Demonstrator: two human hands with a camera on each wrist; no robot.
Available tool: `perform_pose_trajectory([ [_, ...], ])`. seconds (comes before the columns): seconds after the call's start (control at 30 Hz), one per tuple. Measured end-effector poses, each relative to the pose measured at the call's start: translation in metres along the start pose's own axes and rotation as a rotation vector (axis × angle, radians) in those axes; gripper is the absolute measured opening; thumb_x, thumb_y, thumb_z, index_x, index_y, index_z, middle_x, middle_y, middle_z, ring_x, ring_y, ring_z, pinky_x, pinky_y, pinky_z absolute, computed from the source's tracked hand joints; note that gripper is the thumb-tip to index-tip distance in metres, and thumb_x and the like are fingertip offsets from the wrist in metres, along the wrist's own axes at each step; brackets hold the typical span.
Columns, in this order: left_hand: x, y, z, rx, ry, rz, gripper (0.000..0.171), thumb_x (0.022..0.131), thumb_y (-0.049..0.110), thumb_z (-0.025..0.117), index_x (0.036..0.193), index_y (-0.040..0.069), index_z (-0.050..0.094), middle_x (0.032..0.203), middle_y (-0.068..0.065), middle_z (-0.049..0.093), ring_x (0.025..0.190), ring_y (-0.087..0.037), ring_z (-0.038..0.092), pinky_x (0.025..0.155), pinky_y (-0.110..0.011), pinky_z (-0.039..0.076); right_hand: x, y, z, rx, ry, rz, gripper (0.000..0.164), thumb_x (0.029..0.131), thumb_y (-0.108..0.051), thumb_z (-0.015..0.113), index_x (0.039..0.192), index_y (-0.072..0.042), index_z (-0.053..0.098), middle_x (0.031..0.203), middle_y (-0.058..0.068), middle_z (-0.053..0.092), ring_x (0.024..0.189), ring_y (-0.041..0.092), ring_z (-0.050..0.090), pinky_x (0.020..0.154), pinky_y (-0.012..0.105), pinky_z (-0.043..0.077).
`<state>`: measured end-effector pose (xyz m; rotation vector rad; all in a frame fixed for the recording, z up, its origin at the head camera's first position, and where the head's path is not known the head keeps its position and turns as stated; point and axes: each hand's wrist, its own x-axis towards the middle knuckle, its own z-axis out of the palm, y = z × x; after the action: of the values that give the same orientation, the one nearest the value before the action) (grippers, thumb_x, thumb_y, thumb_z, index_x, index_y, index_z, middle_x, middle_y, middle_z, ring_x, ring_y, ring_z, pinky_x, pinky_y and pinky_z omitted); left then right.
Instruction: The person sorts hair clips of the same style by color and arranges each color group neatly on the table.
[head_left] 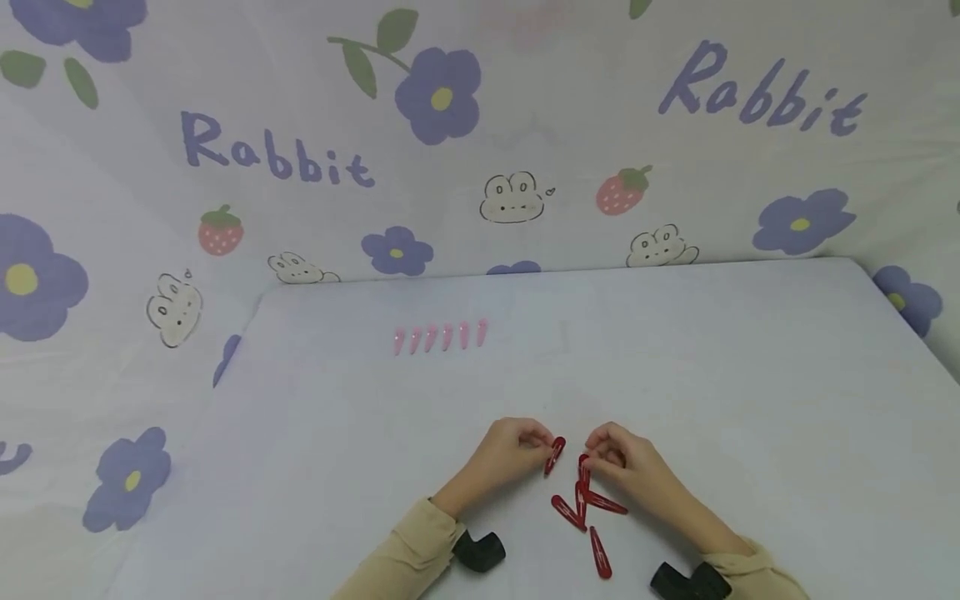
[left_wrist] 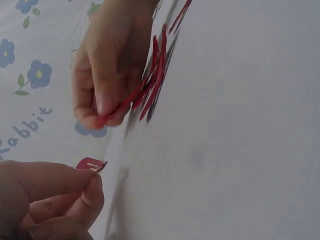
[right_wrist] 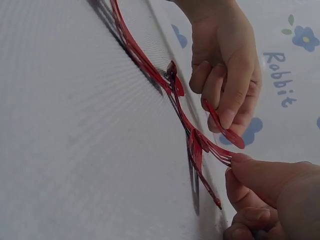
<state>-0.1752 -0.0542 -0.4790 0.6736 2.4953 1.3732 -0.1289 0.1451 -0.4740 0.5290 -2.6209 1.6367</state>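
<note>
My left hand pinches a red snap hair clip between thumb and fingertips, tilted over the white table. In the left wrist view its rounded red end sticks out past the fingertips. Just to the right, my right hand pinches the end of a second red clip. That clip's other end overlaps a small heap of red clips, among them one lying sideways and one slanting left. Closer to me lies a separate red clip. The right wrist view shows both held clips close together.
Several pink hair clips lie side by side in a row toward the back of the white table. Behind it hangs a cloth printed with flowers and rabbits. Dark bands sit at both wrists.
</note>
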Motion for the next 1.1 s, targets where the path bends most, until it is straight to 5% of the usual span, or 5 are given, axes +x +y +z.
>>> perform_pose_trajectory([
  [0.27,0.0,-0.017,-0.03,-0.009,0.039,-0.082,0.005,0.079,0.009,0.066,0.083,0.006,0.068,0.073,0.004,0.062,0.067,-0.007,0.055,0.061,-0.023,0.043,0.001,0.015,0.0,-0.043,0.002,0.007,0.013,0.078,-0.014,0.07,0.081,-0.011,0.057,0.059,-0.008,0.046,0.051,0.004,0.036,0.046,0.022,0.033],
  [0.57,-0.005,-0.038,-0.075,-0.067,0.18,-0.212,0.009,0.077,0.008,0.067,0.084,0.002,0.069,0.073,-0.002,0.065,0.065,-0.009,0.056,0.056,-0.024,0.042,0.001,0.016,0.002,-0.079,-0.008,0.004,0.012,0.076,-0.006,0.069,0.08,-0.008,0.058,0.06,-0.007,0.047,0.052,0.004,0.035,0.046,0.021,0.032],
  [0.9,-0.009,-0.072,-0.144,0.049,0.293,-0.363,0.015,0.079,0.009,0.067,0.088,-0.002,0.068,0.079,-0.007,0.065,0.075,-0.018,0.056,0.065,-0.03,0.042,0.0,0.017,0.003,-0.08,-0.013,0.01,0.012,0.077,-0.013,0.07,0.08,-0.012,0.058,0.06,-0.01,0.048,0.051,0.003,0.035,0.046,0.021,0.032],
  [1.1,-0.01,-0.085,-0.169,0.09,0.295,-0.426,0.017,0.08,0.009,0.064,0.092,-0.004,0.067,0.087,-0.012,0.065,0.085,-0.023,0.057,0.071,-0.034,0.042,0.0,0.019,0.002,-0.063,-0.006,-0.004,0.012,0.077,-0.014,0.07,0.08,-0.014,0.058,0.06,-0.01,0.048,0.051,0.004,0.035,0.046,0.022,0.032],
])
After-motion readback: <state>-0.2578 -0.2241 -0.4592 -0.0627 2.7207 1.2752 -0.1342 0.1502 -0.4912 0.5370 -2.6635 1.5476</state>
